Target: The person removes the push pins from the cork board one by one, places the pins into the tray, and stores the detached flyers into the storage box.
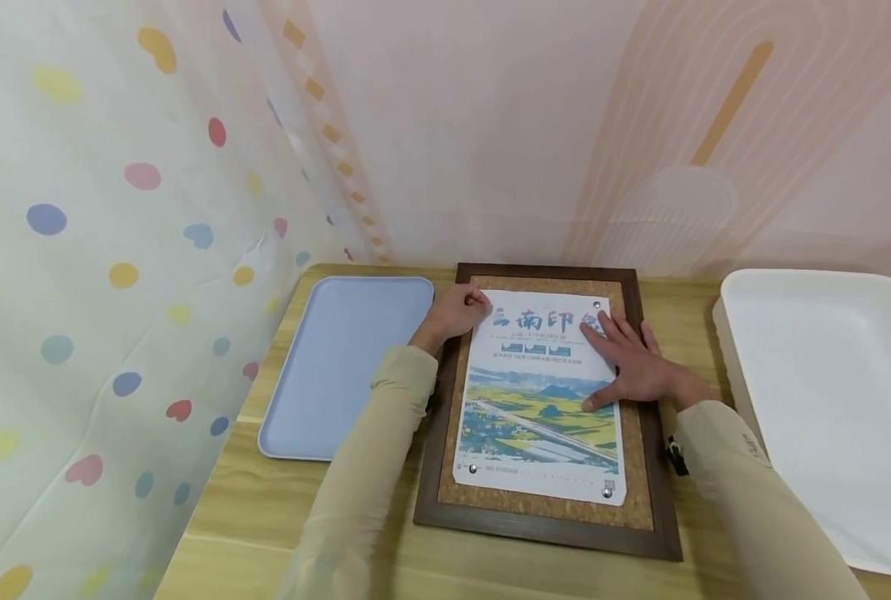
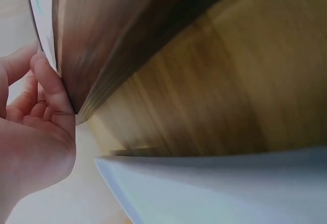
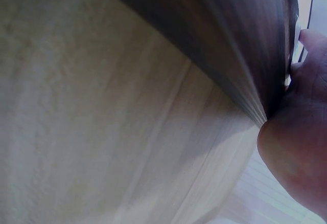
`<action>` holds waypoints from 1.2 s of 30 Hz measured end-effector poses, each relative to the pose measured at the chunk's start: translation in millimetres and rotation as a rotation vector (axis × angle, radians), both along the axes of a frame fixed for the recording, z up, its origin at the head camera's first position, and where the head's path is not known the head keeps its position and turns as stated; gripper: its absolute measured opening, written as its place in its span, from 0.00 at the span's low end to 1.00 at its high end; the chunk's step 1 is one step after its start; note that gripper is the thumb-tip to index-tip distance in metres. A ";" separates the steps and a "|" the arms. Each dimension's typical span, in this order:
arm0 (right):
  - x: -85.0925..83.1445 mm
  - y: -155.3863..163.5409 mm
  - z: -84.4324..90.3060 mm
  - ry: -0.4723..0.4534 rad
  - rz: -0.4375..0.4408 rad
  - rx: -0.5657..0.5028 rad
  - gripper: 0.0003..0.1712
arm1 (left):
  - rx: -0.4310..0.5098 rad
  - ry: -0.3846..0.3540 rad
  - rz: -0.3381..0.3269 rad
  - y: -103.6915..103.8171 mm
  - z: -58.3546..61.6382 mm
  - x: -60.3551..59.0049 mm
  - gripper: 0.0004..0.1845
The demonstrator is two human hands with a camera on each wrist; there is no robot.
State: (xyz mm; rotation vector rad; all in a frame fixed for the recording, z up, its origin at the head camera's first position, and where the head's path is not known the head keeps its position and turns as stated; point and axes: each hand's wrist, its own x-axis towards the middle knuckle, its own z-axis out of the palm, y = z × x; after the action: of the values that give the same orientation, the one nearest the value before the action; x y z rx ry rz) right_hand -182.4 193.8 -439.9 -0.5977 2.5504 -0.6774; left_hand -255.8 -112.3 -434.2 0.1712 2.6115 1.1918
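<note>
Here the poster [image 1: 538, 400] lies lengthwise away from the person on the cork board [image 1: 543, 408]; the left hand [image 1: 456, 312] pinches its top-left corner (nearer), while the right hand [image 1: 636, 362] presses flat.

The head camera looks forward and down from above the counter [image 1: 265, 500], taking in the whole framed board [image 1: 543, 517] at frame centre and the wall behind. The left wrist camera sits very close, low beside the board's dark frame edge [image 2: 117, 50], the left hand [image 2: 36, 137] at lower left. The right wrist view, blurred, seems equally near the same frame edge [image 3: 240, 45]. All three views share the frame.
</note>
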 end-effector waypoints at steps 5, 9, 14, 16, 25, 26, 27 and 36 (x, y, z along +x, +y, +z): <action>1.6 -0.3 -1.4 -0.003 -0.008 0.002 0.74 | 0.039 -0.022 -0.010 -3.5 -1.1 1.9 0.08; 1.7 0.0 -1.5 0.000 -0.010 0.007 0.74 | 0.093 -0.040 -0.025 -8.1 2.3 5.8 0.08; 0.6 -0.2 -1.9 0.008 -0.003 0.007 0.74 | 0.114 -0.021 -0.040 -14.5 7.4 10.5 0.08; 0.1 -0.3 -2.8 0.009 -0.003 0.006 0.74 | 0.118 -0.018 -0.041 -16.6 9.2 11.8 0.08; -1.0 -0.6 -5.2 0.010 -0.005 0.002 0.75 | 0.062 -0.003 -0.041 -31.8 16.2 17.0 0.10; -1.0 -0.5 -4.9 0.010 -0.006 0.002 0.75 | 0.052 0.005 -0.042 -34.4 17.0 17.6 0.10; -1.0 -0.4 -4.6 0.009 -0.007 0.003 0.75 | 0.045 0.013 -0.043 -37.3 17.4 17.9 0.10; -1.4 0.8 -3.8 0.015 -0.006 -0.001 0.75 | 0.030 0.029 -0.038 -66.6 20.0 21.7 0.09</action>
State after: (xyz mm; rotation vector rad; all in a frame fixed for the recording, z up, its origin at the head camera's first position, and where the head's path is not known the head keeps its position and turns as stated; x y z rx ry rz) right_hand -183.8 194.6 -443.7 -0.5979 2.5672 -0.6782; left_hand -234.1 -178.9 -414.2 0.2447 2.6045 1.2250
